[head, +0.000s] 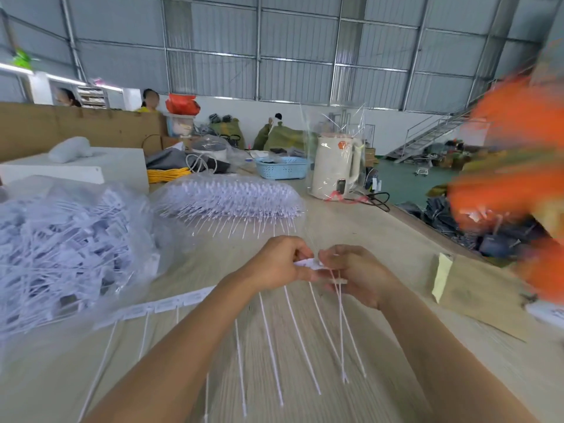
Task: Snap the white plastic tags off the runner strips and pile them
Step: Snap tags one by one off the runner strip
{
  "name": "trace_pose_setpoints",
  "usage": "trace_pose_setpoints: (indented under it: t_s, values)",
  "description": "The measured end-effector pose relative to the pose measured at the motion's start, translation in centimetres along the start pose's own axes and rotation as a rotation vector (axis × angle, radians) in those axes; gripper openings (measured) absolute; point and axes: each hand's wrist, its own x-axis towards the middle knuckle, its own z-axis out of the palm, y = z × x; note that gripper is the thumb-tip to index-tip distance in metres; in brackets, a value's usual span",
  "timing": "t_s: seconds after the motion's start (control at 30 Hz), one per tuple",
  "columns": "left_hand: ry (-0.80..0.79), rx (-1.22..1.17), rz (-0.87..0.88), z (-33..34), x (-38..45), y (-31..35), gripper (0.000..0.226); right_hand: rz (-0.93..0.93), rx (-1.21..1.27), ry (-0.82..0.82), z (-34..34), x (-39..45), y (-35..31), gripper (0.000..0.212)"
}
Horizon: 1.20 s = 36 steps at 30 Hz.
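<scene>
Both hands are working mid-strip: the left hand (276, 264) and right hand (355, 274) are each pinching the runner strip (308, 264) above the tabletop (381, 227). The loose-tag pile (61, 248) is looking big, yet a bagged stack (229, 196) is waiting.

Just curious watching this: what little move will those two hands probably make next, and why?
Probably a twist to snap one tag free: the left hand and right hand both pinch the white strip of tags between them, tails hanging, with a loose pile of tags waiting at the left.
</scene>
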Motion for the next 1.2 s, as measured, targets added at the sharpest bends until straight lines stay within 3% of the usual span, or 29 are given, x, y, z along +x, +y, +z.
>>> trace_pose_setpoints:
  t_s: [0.2, 0.3, 0.4, 0.5, 0.63, 0.7, 0.77, 0.9, 1.0, 1.07, 1.13, 1.2]
  values:
    - [-0.020, -0.061, -0.037, -0.3, -0.1, 0.1, 0.048, -0.175, 0.010, 0.089, 0.6, 0.2, 0.3, 0.019]
    - [-0.036, -0.023, -0.036, -0.5, -0.2, -0.2, 0.035, -0.217, -0.034, 0.044, 0.4, 0.3, 0.4, 0.011]
    - [-0.034, 0.187, 0.077, -0.3, -0.4, 0.1, 0.015, -0.203, -0.042, 0.014, 0.6, 0.3, 0.7, 0.012]
    - [-0.033, 0.527, 0.221, -0.3, -0.5, 0.6, 0.021, -0.144, 0.007, 0.008, 0.6, 0.4, 0.8, 0.010]
    - [-0.135, 0.662, 0.239, 0.1, -0.5, 0.7, 0.025, -0.227, -0.181, 0.029, 0.4, 0.2, 1.2, 0.013]
    - [-0.196, 0.585, 0.206, 0.1, -0.4, 0.7, 0.028, -0.305, -0.324, 0.019, 0.3, 0.1, 1.5, 0.015]
    - [-0.229, 0.361, 0.143, 0.0, -0.6, 0.6, 0.035, -0.379, -0.424, 0.005, 0.0, 0.1, 1.6, 0.018]
    - [-0.177, -0.108, 0.018, -0.5, -1.2, 0.4, 0.035, -0.445, -0.362, -0.001, -0.5, 0.4, 1.2, 0.022]
    - [-0.208, -0.112, 0.037, -0.6, -0.8, 0.7, 0.041, -0.436, -0.350, 0.004, -0.6, 0.6, 1.2, 0.026]
    - [-0.246, -0.104, 0.027, -0.9, -0.8, 0.7, 0.039, -0.392, -0.376, 0.128, -0.9, 0.7, 1.3, 0.027]
    - [-0.286, -0.148, 0.015, -1.3, -0.9, 0.7, 0.039, -0.326, -0.321, 0.391, -2.3, 0.6, 0.8, 0.026]
    - [-0.227, -0.158, 0.024, -1.8, -0.8, 0.7, 0.033, -0.271, -0.013, 0.458, -4.0, 0.2, -0.1, 0.025]
